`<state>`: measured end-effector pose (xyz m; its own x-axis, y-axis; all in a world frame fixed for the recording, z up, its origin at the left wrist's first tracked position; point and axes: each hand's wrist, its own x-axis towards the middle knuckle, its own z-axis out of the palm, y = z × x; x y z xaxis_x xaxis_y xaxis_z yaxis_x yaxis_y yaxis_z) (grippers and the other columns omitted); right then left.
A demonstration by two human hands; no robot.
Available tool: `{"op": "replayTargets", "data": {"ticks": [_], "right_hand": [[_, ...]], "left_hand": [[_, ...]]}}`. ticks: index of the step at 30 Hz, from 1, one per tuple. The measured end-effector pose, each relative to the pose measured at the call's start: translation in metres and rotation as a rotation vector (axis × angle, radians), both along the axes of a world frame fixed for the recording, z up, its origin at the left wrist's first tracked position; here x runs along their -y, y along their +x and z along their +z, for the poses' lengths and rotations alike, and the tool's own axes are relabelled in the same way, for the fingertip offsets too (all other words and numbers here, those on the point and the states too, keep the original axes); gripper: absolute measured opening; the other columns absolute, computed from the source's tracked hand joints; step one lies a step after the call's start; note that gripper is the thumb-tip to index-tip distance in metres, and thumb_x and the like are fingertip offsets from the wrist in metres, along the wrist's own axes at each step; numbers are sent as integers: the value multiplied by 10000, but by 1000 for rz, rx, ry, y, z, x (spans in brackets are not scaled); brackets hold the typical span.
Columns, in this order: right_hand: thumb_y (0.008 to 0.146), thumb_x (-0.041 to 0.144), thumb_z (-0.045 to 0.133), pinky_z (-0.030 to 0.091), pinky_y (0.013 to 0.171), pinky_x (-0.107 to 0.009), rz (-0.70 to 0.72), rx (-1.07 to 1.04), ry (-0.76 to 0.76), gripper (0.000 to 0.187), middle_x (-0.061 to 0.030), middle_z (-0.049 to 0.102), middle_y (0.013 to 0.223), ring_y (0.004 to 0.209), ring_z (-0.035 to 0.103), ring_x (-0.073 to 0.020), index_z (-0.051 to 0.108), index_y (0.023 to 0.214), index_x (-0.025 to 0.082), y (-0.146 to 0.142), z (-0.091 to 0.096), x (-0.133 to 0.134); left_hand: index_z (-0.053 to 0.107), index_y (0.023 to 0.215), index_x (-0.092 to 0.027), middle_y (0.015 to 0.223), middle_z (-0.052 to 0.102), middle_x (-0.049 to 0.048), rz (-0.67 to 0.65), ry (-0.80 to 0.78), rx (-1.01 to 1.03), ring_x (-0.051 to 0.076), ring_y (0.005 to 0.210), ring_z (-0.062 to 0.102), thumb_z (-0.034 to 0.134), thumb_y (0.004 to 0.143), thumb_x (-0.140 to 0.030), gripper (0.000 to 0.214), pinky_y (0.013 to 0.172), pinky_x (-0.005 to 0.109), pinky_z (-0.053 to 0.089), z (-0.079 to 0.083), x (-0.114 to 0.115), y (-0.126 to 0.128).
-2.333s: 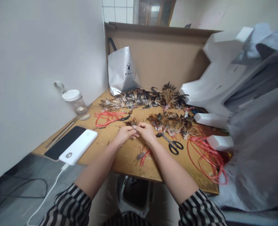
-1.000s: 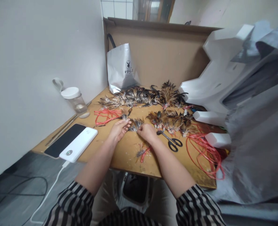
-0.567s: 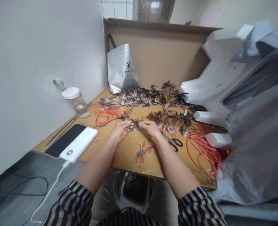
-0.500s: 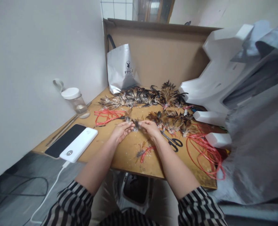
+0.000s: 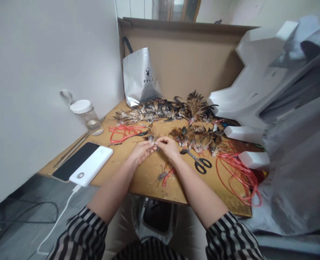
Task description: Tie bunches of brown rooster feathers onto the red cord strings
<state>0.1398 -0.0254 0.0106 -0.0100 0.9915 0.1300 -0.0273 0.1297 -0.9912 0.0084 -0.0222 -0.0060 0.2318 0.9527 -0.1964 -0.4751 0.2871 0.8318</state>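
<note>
Small brown-and-grey feather tuft (image 5: 150, 137) was pinched between thumb and forefinger of the left hand (image 5: 143, 151), other fingers curled under. Thumb and forefinger of the right hand (image 5: 169, 147) were pinched closed against the tuft's base, fingertips of both hands nearly touching; anything between the right fingertips could not be made out, too small. Tuft was held just above the yellow-brown wooden table (image 5: 116, 164), near its middle.

Behind the hands, a long row of black, brown and cream feathers (image 5: 154, 110) was spread across the table. To the right, a shorter row of brown and black feathers (image 5: 196, 139) was seen, with black-handled metal scissors (image 5: 200, 164) just in front of it. Thin red plastic cord was seen in two piles: small loops (image 5: 123, 133) left of the tuft, larger tangle (image 5: 238, 177) at the table's right edge. Loose feather scraps with a short red strip (image 5: 165, 177) were scattered between the forearms.

At left, a white power bank (image 5: 91, 166) was placed against a dark flat phone (image 5: 75, 161), white cable (image 5: 60, 217) plugged in.
</note>
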Motion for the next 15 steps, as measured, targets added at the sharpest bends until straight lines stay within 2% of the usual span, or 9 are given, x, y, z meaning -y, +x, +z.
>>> {"op": "replayTargets", "data": {"ticks": [8, 15], "right_hand": [[542, 342, 667, 422, 644, -244, 39, -39, -15, 221, -11, 624, 681, 622, 535, -114, 567, 613, 158, 2, -5, -4], [528, 337, 672, 388, 589, -219, 51, -39, -47, 238, 5, 602, 636, 565, 497, -88, 527, 535, 149, 4, -2, -3]], "left_hand": [[653, 729, -71, 621, 628, 54, -25, 56, -37, 43, 518, 553, 648, 665, -103, 72, 513, 118, 447, -6, -1, -1], [651, 699, -78, 638, 637, 66, -35, 100, -178, 62, 528, 557, 689, 622, -152, 114, 532, 158, 450, -4, 1, 0]]}}
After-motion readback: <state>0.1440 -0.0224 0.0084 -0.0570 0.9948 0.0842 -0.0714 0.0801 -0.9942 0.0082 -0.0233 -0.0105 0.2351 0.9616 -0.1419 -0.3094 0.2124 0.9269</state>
